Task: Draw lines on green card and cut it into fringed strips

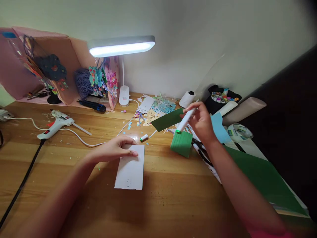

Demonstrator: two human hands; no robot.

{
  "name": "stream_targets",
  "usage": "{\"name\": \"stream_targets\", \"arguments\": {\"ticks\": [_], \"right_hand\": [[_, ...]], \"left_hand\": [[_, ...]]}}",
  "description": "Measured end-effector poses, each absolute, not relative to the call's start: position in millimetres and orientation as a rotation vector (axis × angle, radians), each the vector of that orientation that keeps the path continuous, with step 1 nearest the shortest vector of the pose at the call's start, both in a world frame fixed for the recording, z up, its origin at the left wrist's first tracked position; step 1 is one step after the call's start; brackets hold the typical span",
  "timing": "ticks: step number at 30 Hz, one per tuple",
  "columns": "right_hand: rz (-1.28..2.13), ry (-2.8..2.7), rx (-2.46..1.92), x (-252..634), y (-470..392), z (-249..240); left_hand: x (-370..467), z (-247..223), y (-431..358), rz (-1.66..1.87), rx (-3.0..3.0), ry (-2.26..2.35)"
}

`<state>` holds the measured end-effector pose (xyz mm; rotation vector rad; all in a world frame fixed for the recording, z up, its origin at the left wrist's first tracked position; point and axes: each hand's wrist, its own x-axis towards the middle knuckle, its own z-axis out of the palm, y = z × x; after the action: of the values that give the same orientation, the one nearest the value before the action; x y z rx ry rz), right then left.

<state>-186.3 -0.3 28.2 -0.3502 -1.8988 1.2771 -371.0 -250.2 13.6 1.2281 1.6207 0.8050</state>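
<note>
The left hand (113, 149) pinches with its thumb (131, 153) straight, while the right hand (201, 125), farther forward, has its fingers (197, 105) curled.

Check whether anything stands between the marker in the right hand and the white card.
Nothing visible does: the right hand holds the marker raised; the cap lies just beyond the far right corner of the card.

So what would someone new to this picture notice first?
Probably the lit lamp, glowing near the top, left of centre. Next, perhaps the white card in the left hand, below the middle, and the marker in the right hand. The glue gun on the desk's left side also stands out.
</note>
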Motion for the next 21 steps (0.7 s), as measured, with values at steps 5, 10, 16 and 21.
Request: {"name": "stream_targets", "arguments": {"ticks": [5,10,16,21], "right_hand": [[1.696,-2.179,-0.395,-161.4,-41.0,18.4],[1.651,-2.438,-0.520,-151.7,-74.9,-32.1],[1.386,-2.528,-0.364,-154.8,-72.0,-49.9],[1.452,-2.443,-0.372,-153.3,-70.2,-57.3]], "left_hand": [[-376.7,17.4,-259.2,0.656,1.293,1.590],[-347.3,-4.7,-251.5,0.634,1.408,1.726],[-323.2,-28.6,-243.5,0.625,1.512,2.039],[-323.5,-35.6,-242.6,0.694,1.430,2.086]]}}
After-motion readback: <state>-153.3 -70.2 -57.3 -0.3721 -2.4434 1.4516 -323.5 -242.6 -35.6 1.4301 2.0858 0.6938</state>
